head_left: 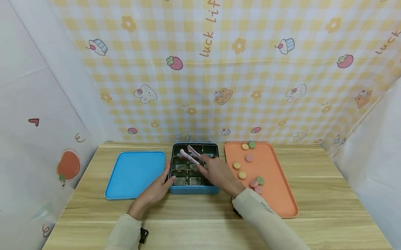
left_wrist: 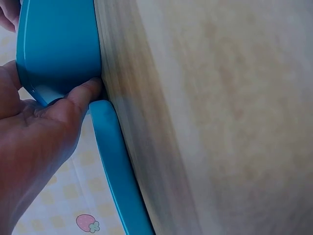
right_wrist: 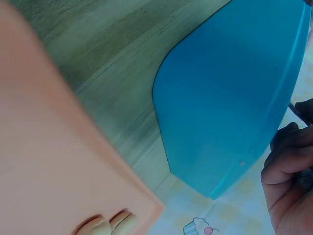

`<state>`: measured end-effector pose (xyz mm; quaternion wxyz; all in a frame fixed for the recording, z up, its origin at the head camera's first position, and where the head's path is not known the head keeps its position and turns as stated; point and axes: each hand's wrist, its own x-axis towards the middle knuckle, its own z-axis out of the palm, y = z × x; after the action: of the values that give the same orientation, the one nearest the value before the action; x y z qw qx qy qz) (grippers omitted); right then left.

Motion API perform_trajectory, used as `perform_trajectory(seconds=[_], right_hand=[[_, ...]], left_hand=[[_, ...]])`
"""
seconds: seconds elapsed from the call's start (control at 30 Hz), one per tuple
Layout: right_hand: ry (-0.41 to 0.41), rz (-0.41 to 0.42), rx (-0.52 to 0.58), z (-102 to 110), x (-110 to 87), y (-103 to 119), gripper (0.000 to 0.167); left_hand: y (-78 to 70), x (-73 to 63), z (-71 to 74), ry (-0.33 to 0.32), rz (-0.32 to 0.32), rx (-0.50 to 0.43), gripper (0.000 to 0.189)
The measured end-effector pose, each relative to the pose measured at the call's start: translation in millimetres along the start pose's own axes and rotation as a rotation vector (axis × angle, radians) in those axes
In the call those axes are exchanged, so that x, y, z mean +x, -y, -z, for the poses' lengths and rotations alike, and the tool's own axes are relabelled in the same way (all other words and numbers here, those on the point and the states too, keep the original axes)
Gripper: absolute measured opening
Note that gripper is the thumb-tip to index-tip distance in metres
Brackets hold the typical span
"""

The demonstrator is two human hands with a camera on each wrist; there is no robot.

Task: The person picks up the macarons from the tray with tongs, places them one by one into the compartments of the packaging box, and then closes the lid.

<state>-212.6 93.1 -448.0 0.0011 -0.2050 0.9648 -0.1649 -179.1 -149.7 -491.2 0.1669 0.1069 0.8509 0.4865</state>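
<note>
A blue box [head_left: 194,190] with a clear, compartmented insert stands at the middle of the table. My left hand [head_left: 157,187] grips its front left corner, thumb at the rim and fingers along the side; the left wrist view shows the left hand [left_wrist: 46,115] against the box wall [left_wrist: 61,46]. Above the insert, my right hand [head_left: 219,174] holds pink tongs [head_left: 192,158] whose two tips stand apart, with nothing visible between them. In the right wrist view the right hand [right_wrist: 291,181] is beyond the box [right_wrist: 220,98], its fingers curled and the tongs mostly hidden.
Right of the box lies an orange tray [head_left: 274,196] bearing several yellow, pink and green macarons [head_left: 242,175]. A shallow blue tray or lid [head_left: 135,176] lies just left of the box. A checked cloth [head_left: 198,84] hangs behind the wooden table [head_left: 191,229].
</note>
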Motion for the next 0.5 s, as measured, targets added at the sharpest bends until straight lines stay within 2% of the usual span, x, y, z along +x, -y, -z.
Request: perform_trajectory(seconds=[0.3,0.5], right_hand=[[-0.051,-0.037,0.033,17,-20.6,-20,0.048],[-0.063,-0.051,0.105,29,-37.5,-44,0.033]], left_hand=[[0.8,0.6,-1.1,0.002,-0.008,-0.007,0.07],[2.2,0.3,-1.2,0.005,-0.012,-0.01,0.07]])
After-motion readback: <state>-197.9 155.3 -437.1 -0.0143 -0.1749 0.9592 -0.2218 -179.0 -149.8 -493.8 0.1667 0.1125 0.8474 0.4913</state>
